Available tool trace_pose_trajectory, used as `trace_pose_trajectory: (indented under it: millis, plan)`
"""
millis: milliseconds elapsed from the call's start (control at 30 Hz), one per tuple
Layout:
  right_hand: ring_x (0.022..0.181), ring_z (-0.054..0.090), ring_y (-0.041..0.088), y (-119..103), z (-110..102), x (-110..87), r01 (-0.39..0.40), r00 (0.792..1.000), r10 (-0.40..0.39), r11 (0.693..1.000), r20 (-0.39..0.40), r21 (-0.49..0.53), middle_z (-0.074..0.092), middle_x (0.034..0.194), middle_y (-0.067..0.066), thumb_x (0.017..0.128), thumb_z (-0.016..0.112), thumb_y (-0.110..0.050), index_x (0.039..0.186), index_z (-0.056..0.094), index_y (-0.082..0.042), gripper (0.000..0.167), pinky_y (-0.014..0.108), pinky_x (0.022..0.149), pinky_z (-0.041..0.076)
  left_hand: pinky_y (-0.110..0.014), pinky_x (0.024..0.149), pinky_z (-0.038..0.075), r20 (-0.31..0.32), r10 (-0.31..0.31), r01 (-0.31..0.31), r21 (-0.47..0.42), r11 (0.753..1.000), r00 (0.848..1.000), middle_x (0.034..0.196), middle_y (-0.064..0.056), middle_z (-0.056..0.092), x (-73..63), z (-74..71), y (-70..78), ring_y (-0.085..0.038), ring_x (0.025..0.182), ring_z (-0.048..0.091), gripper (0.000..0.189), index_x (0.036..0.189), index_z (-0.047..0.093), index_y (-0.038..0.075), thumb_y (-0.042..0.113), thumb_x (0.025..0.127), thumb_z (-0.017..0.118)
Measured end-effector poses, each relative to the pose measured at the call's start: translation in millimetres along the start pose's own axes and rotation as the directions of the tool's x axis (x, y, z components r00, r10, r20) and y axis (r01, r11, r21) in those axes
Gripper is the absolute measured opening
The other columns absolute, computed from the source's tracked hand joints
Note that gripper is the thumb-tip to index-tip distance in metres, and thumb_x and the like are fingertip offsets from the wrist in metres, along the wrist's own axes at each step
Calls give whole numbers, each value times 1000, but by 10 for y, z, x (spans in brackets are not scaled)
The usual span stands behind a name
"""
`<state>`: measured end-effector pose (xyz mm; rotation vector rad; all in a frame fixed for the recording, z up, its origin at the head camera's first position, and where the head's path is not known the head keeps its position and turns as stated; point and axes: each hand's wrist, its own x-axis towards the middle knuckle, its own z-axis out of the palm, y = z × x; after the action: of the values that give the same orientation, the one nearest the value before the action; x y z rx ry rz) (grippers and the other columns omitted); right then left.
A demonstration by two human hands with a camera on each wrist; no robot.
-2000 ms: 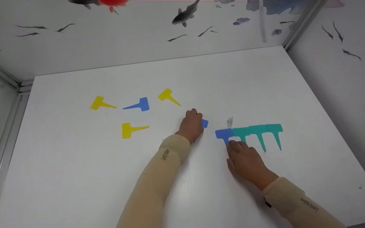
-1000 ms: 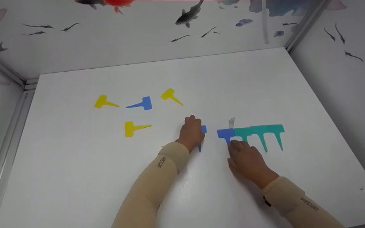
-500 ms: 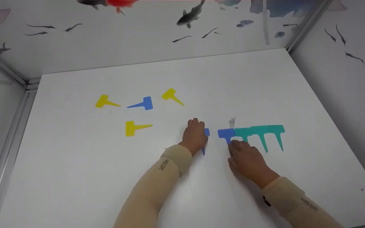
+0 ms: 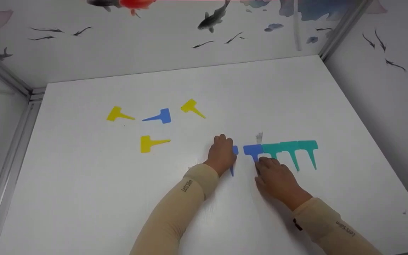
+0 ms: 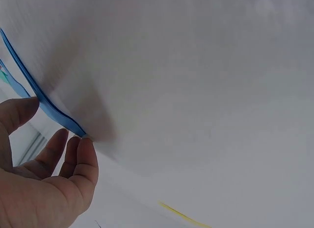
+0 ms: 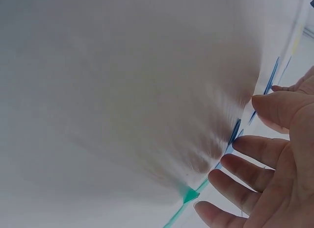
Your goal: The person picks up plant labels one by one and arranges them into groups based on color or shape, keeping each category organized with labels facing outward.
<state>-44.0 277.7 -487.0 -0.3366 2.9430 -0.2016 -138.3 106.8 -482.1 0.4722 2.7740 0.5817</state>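
Observation:
Flat T-shaped plant labels lie on the white table. My left hand (image 4: pixel 221 154) holds a blue plant label (image 4: pixel 235 150), its stem pointing toward me; the left wrist view shows thumb and fingertips at the edges of this label (image 5: pixel 61 117). A narrow gap to its right is another blue label (image 4: pixel 252 149), at the left end of a row with three green labels (image 4: pixel 289 145). My right hand (image 4: pixel 278 180) rests at this row with its fingers fairly straight, covering the stems of the row's blue label and nearest green one. Its fingertips (image 6: pixel 240 143) touch or nearly touch the labels.
Left of the hands lie a yellow label (image 4: pixel 145 144), a second yellow one (image 4: pixel 114 113), a third yellow one (image 4: pixel 190 105) and a loose blue label (image 4: pixel 165 115). A grey smudge (image 4: pixel 259 137) marks the table above the row. Fish-patterned walls (image 4: pixel 154 53) bound the table.
My left hand has brought its blue label toward me and to the right, closer to the row, turning its stem toward me. My right hand has stayed in place.

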Motion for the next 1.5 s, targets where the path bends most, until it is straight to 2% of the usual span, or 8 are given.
trace_pose_trajectory:
  millis: [267, 400, 967, 1200, 1500]
  plan:
    - [124, 50, 37, -3, 0, -1, 9, 1000, -8, 1000, -23, 10, 55, 133, 18, 92, 63, -24, 131, 55, 2, 48, 52, 98, 45, -31, 85, 49, -15, 29, -28, 13, 1000, 999, 109, -10, 51, -14, 23, 15, -22, 102, 46, 25, 111, 62, 2, 12, 88, 63]
    - [124, 49, 37, -3, -5, -6, 4, 1000, -4, 1000, -15, 15, 54, 134, 18, 92, 62, -24, 132, 55, 2, 48, 53, 99, 44, -31, 86, 49, -27, 23, -23, 6, 1000, 999, 109, -11, 52, -16, 35, 39, -22, 102, 47, 26, 112, 62, 1, 13, 88, 63]
    - [124, 49, 36, 3, 23, 8, 3, 1000, -3, 1000, -7, 6, 54, 133, 18, 92, 62, -24, 132, 54, 1, 48, 52, 99, 44, -28, 91, 47, -5, 14, -14, 28, 1000, 1000, 112, -9, 52, -2, 70, 68, -19, 105, 46, 30, 118, 61, 3, 17, 91, 61]
    - [123, 50, 37, -7, -4, 8, 17, 1000, -17, 1000, -22, 3, 54, 133, 20, 92, 62, -22, 132, 54, 4, 48, 52, 98, 45, -29, 88, 50, -18, 46, -45, 57, 997, 999, 113, -12, 53, -7, 58, 75, -22, 106, 47, 28, 115, 61, 1, 14, 90, 60]
    - [122, 50, 37, -1, -15, 0, 13, 1000, -13, 1000, -19, 0, 54, 132, 19, 92, 61, -23, 131, 54, 3, 47, 52, 98, 45, -29, 88, 48, -33, 53, -51, 52, 997, 998, 110, -11, 53, 12, 88, 86, -21, 104, 47, 28, 116, 62, 2, 15, 91, 60]
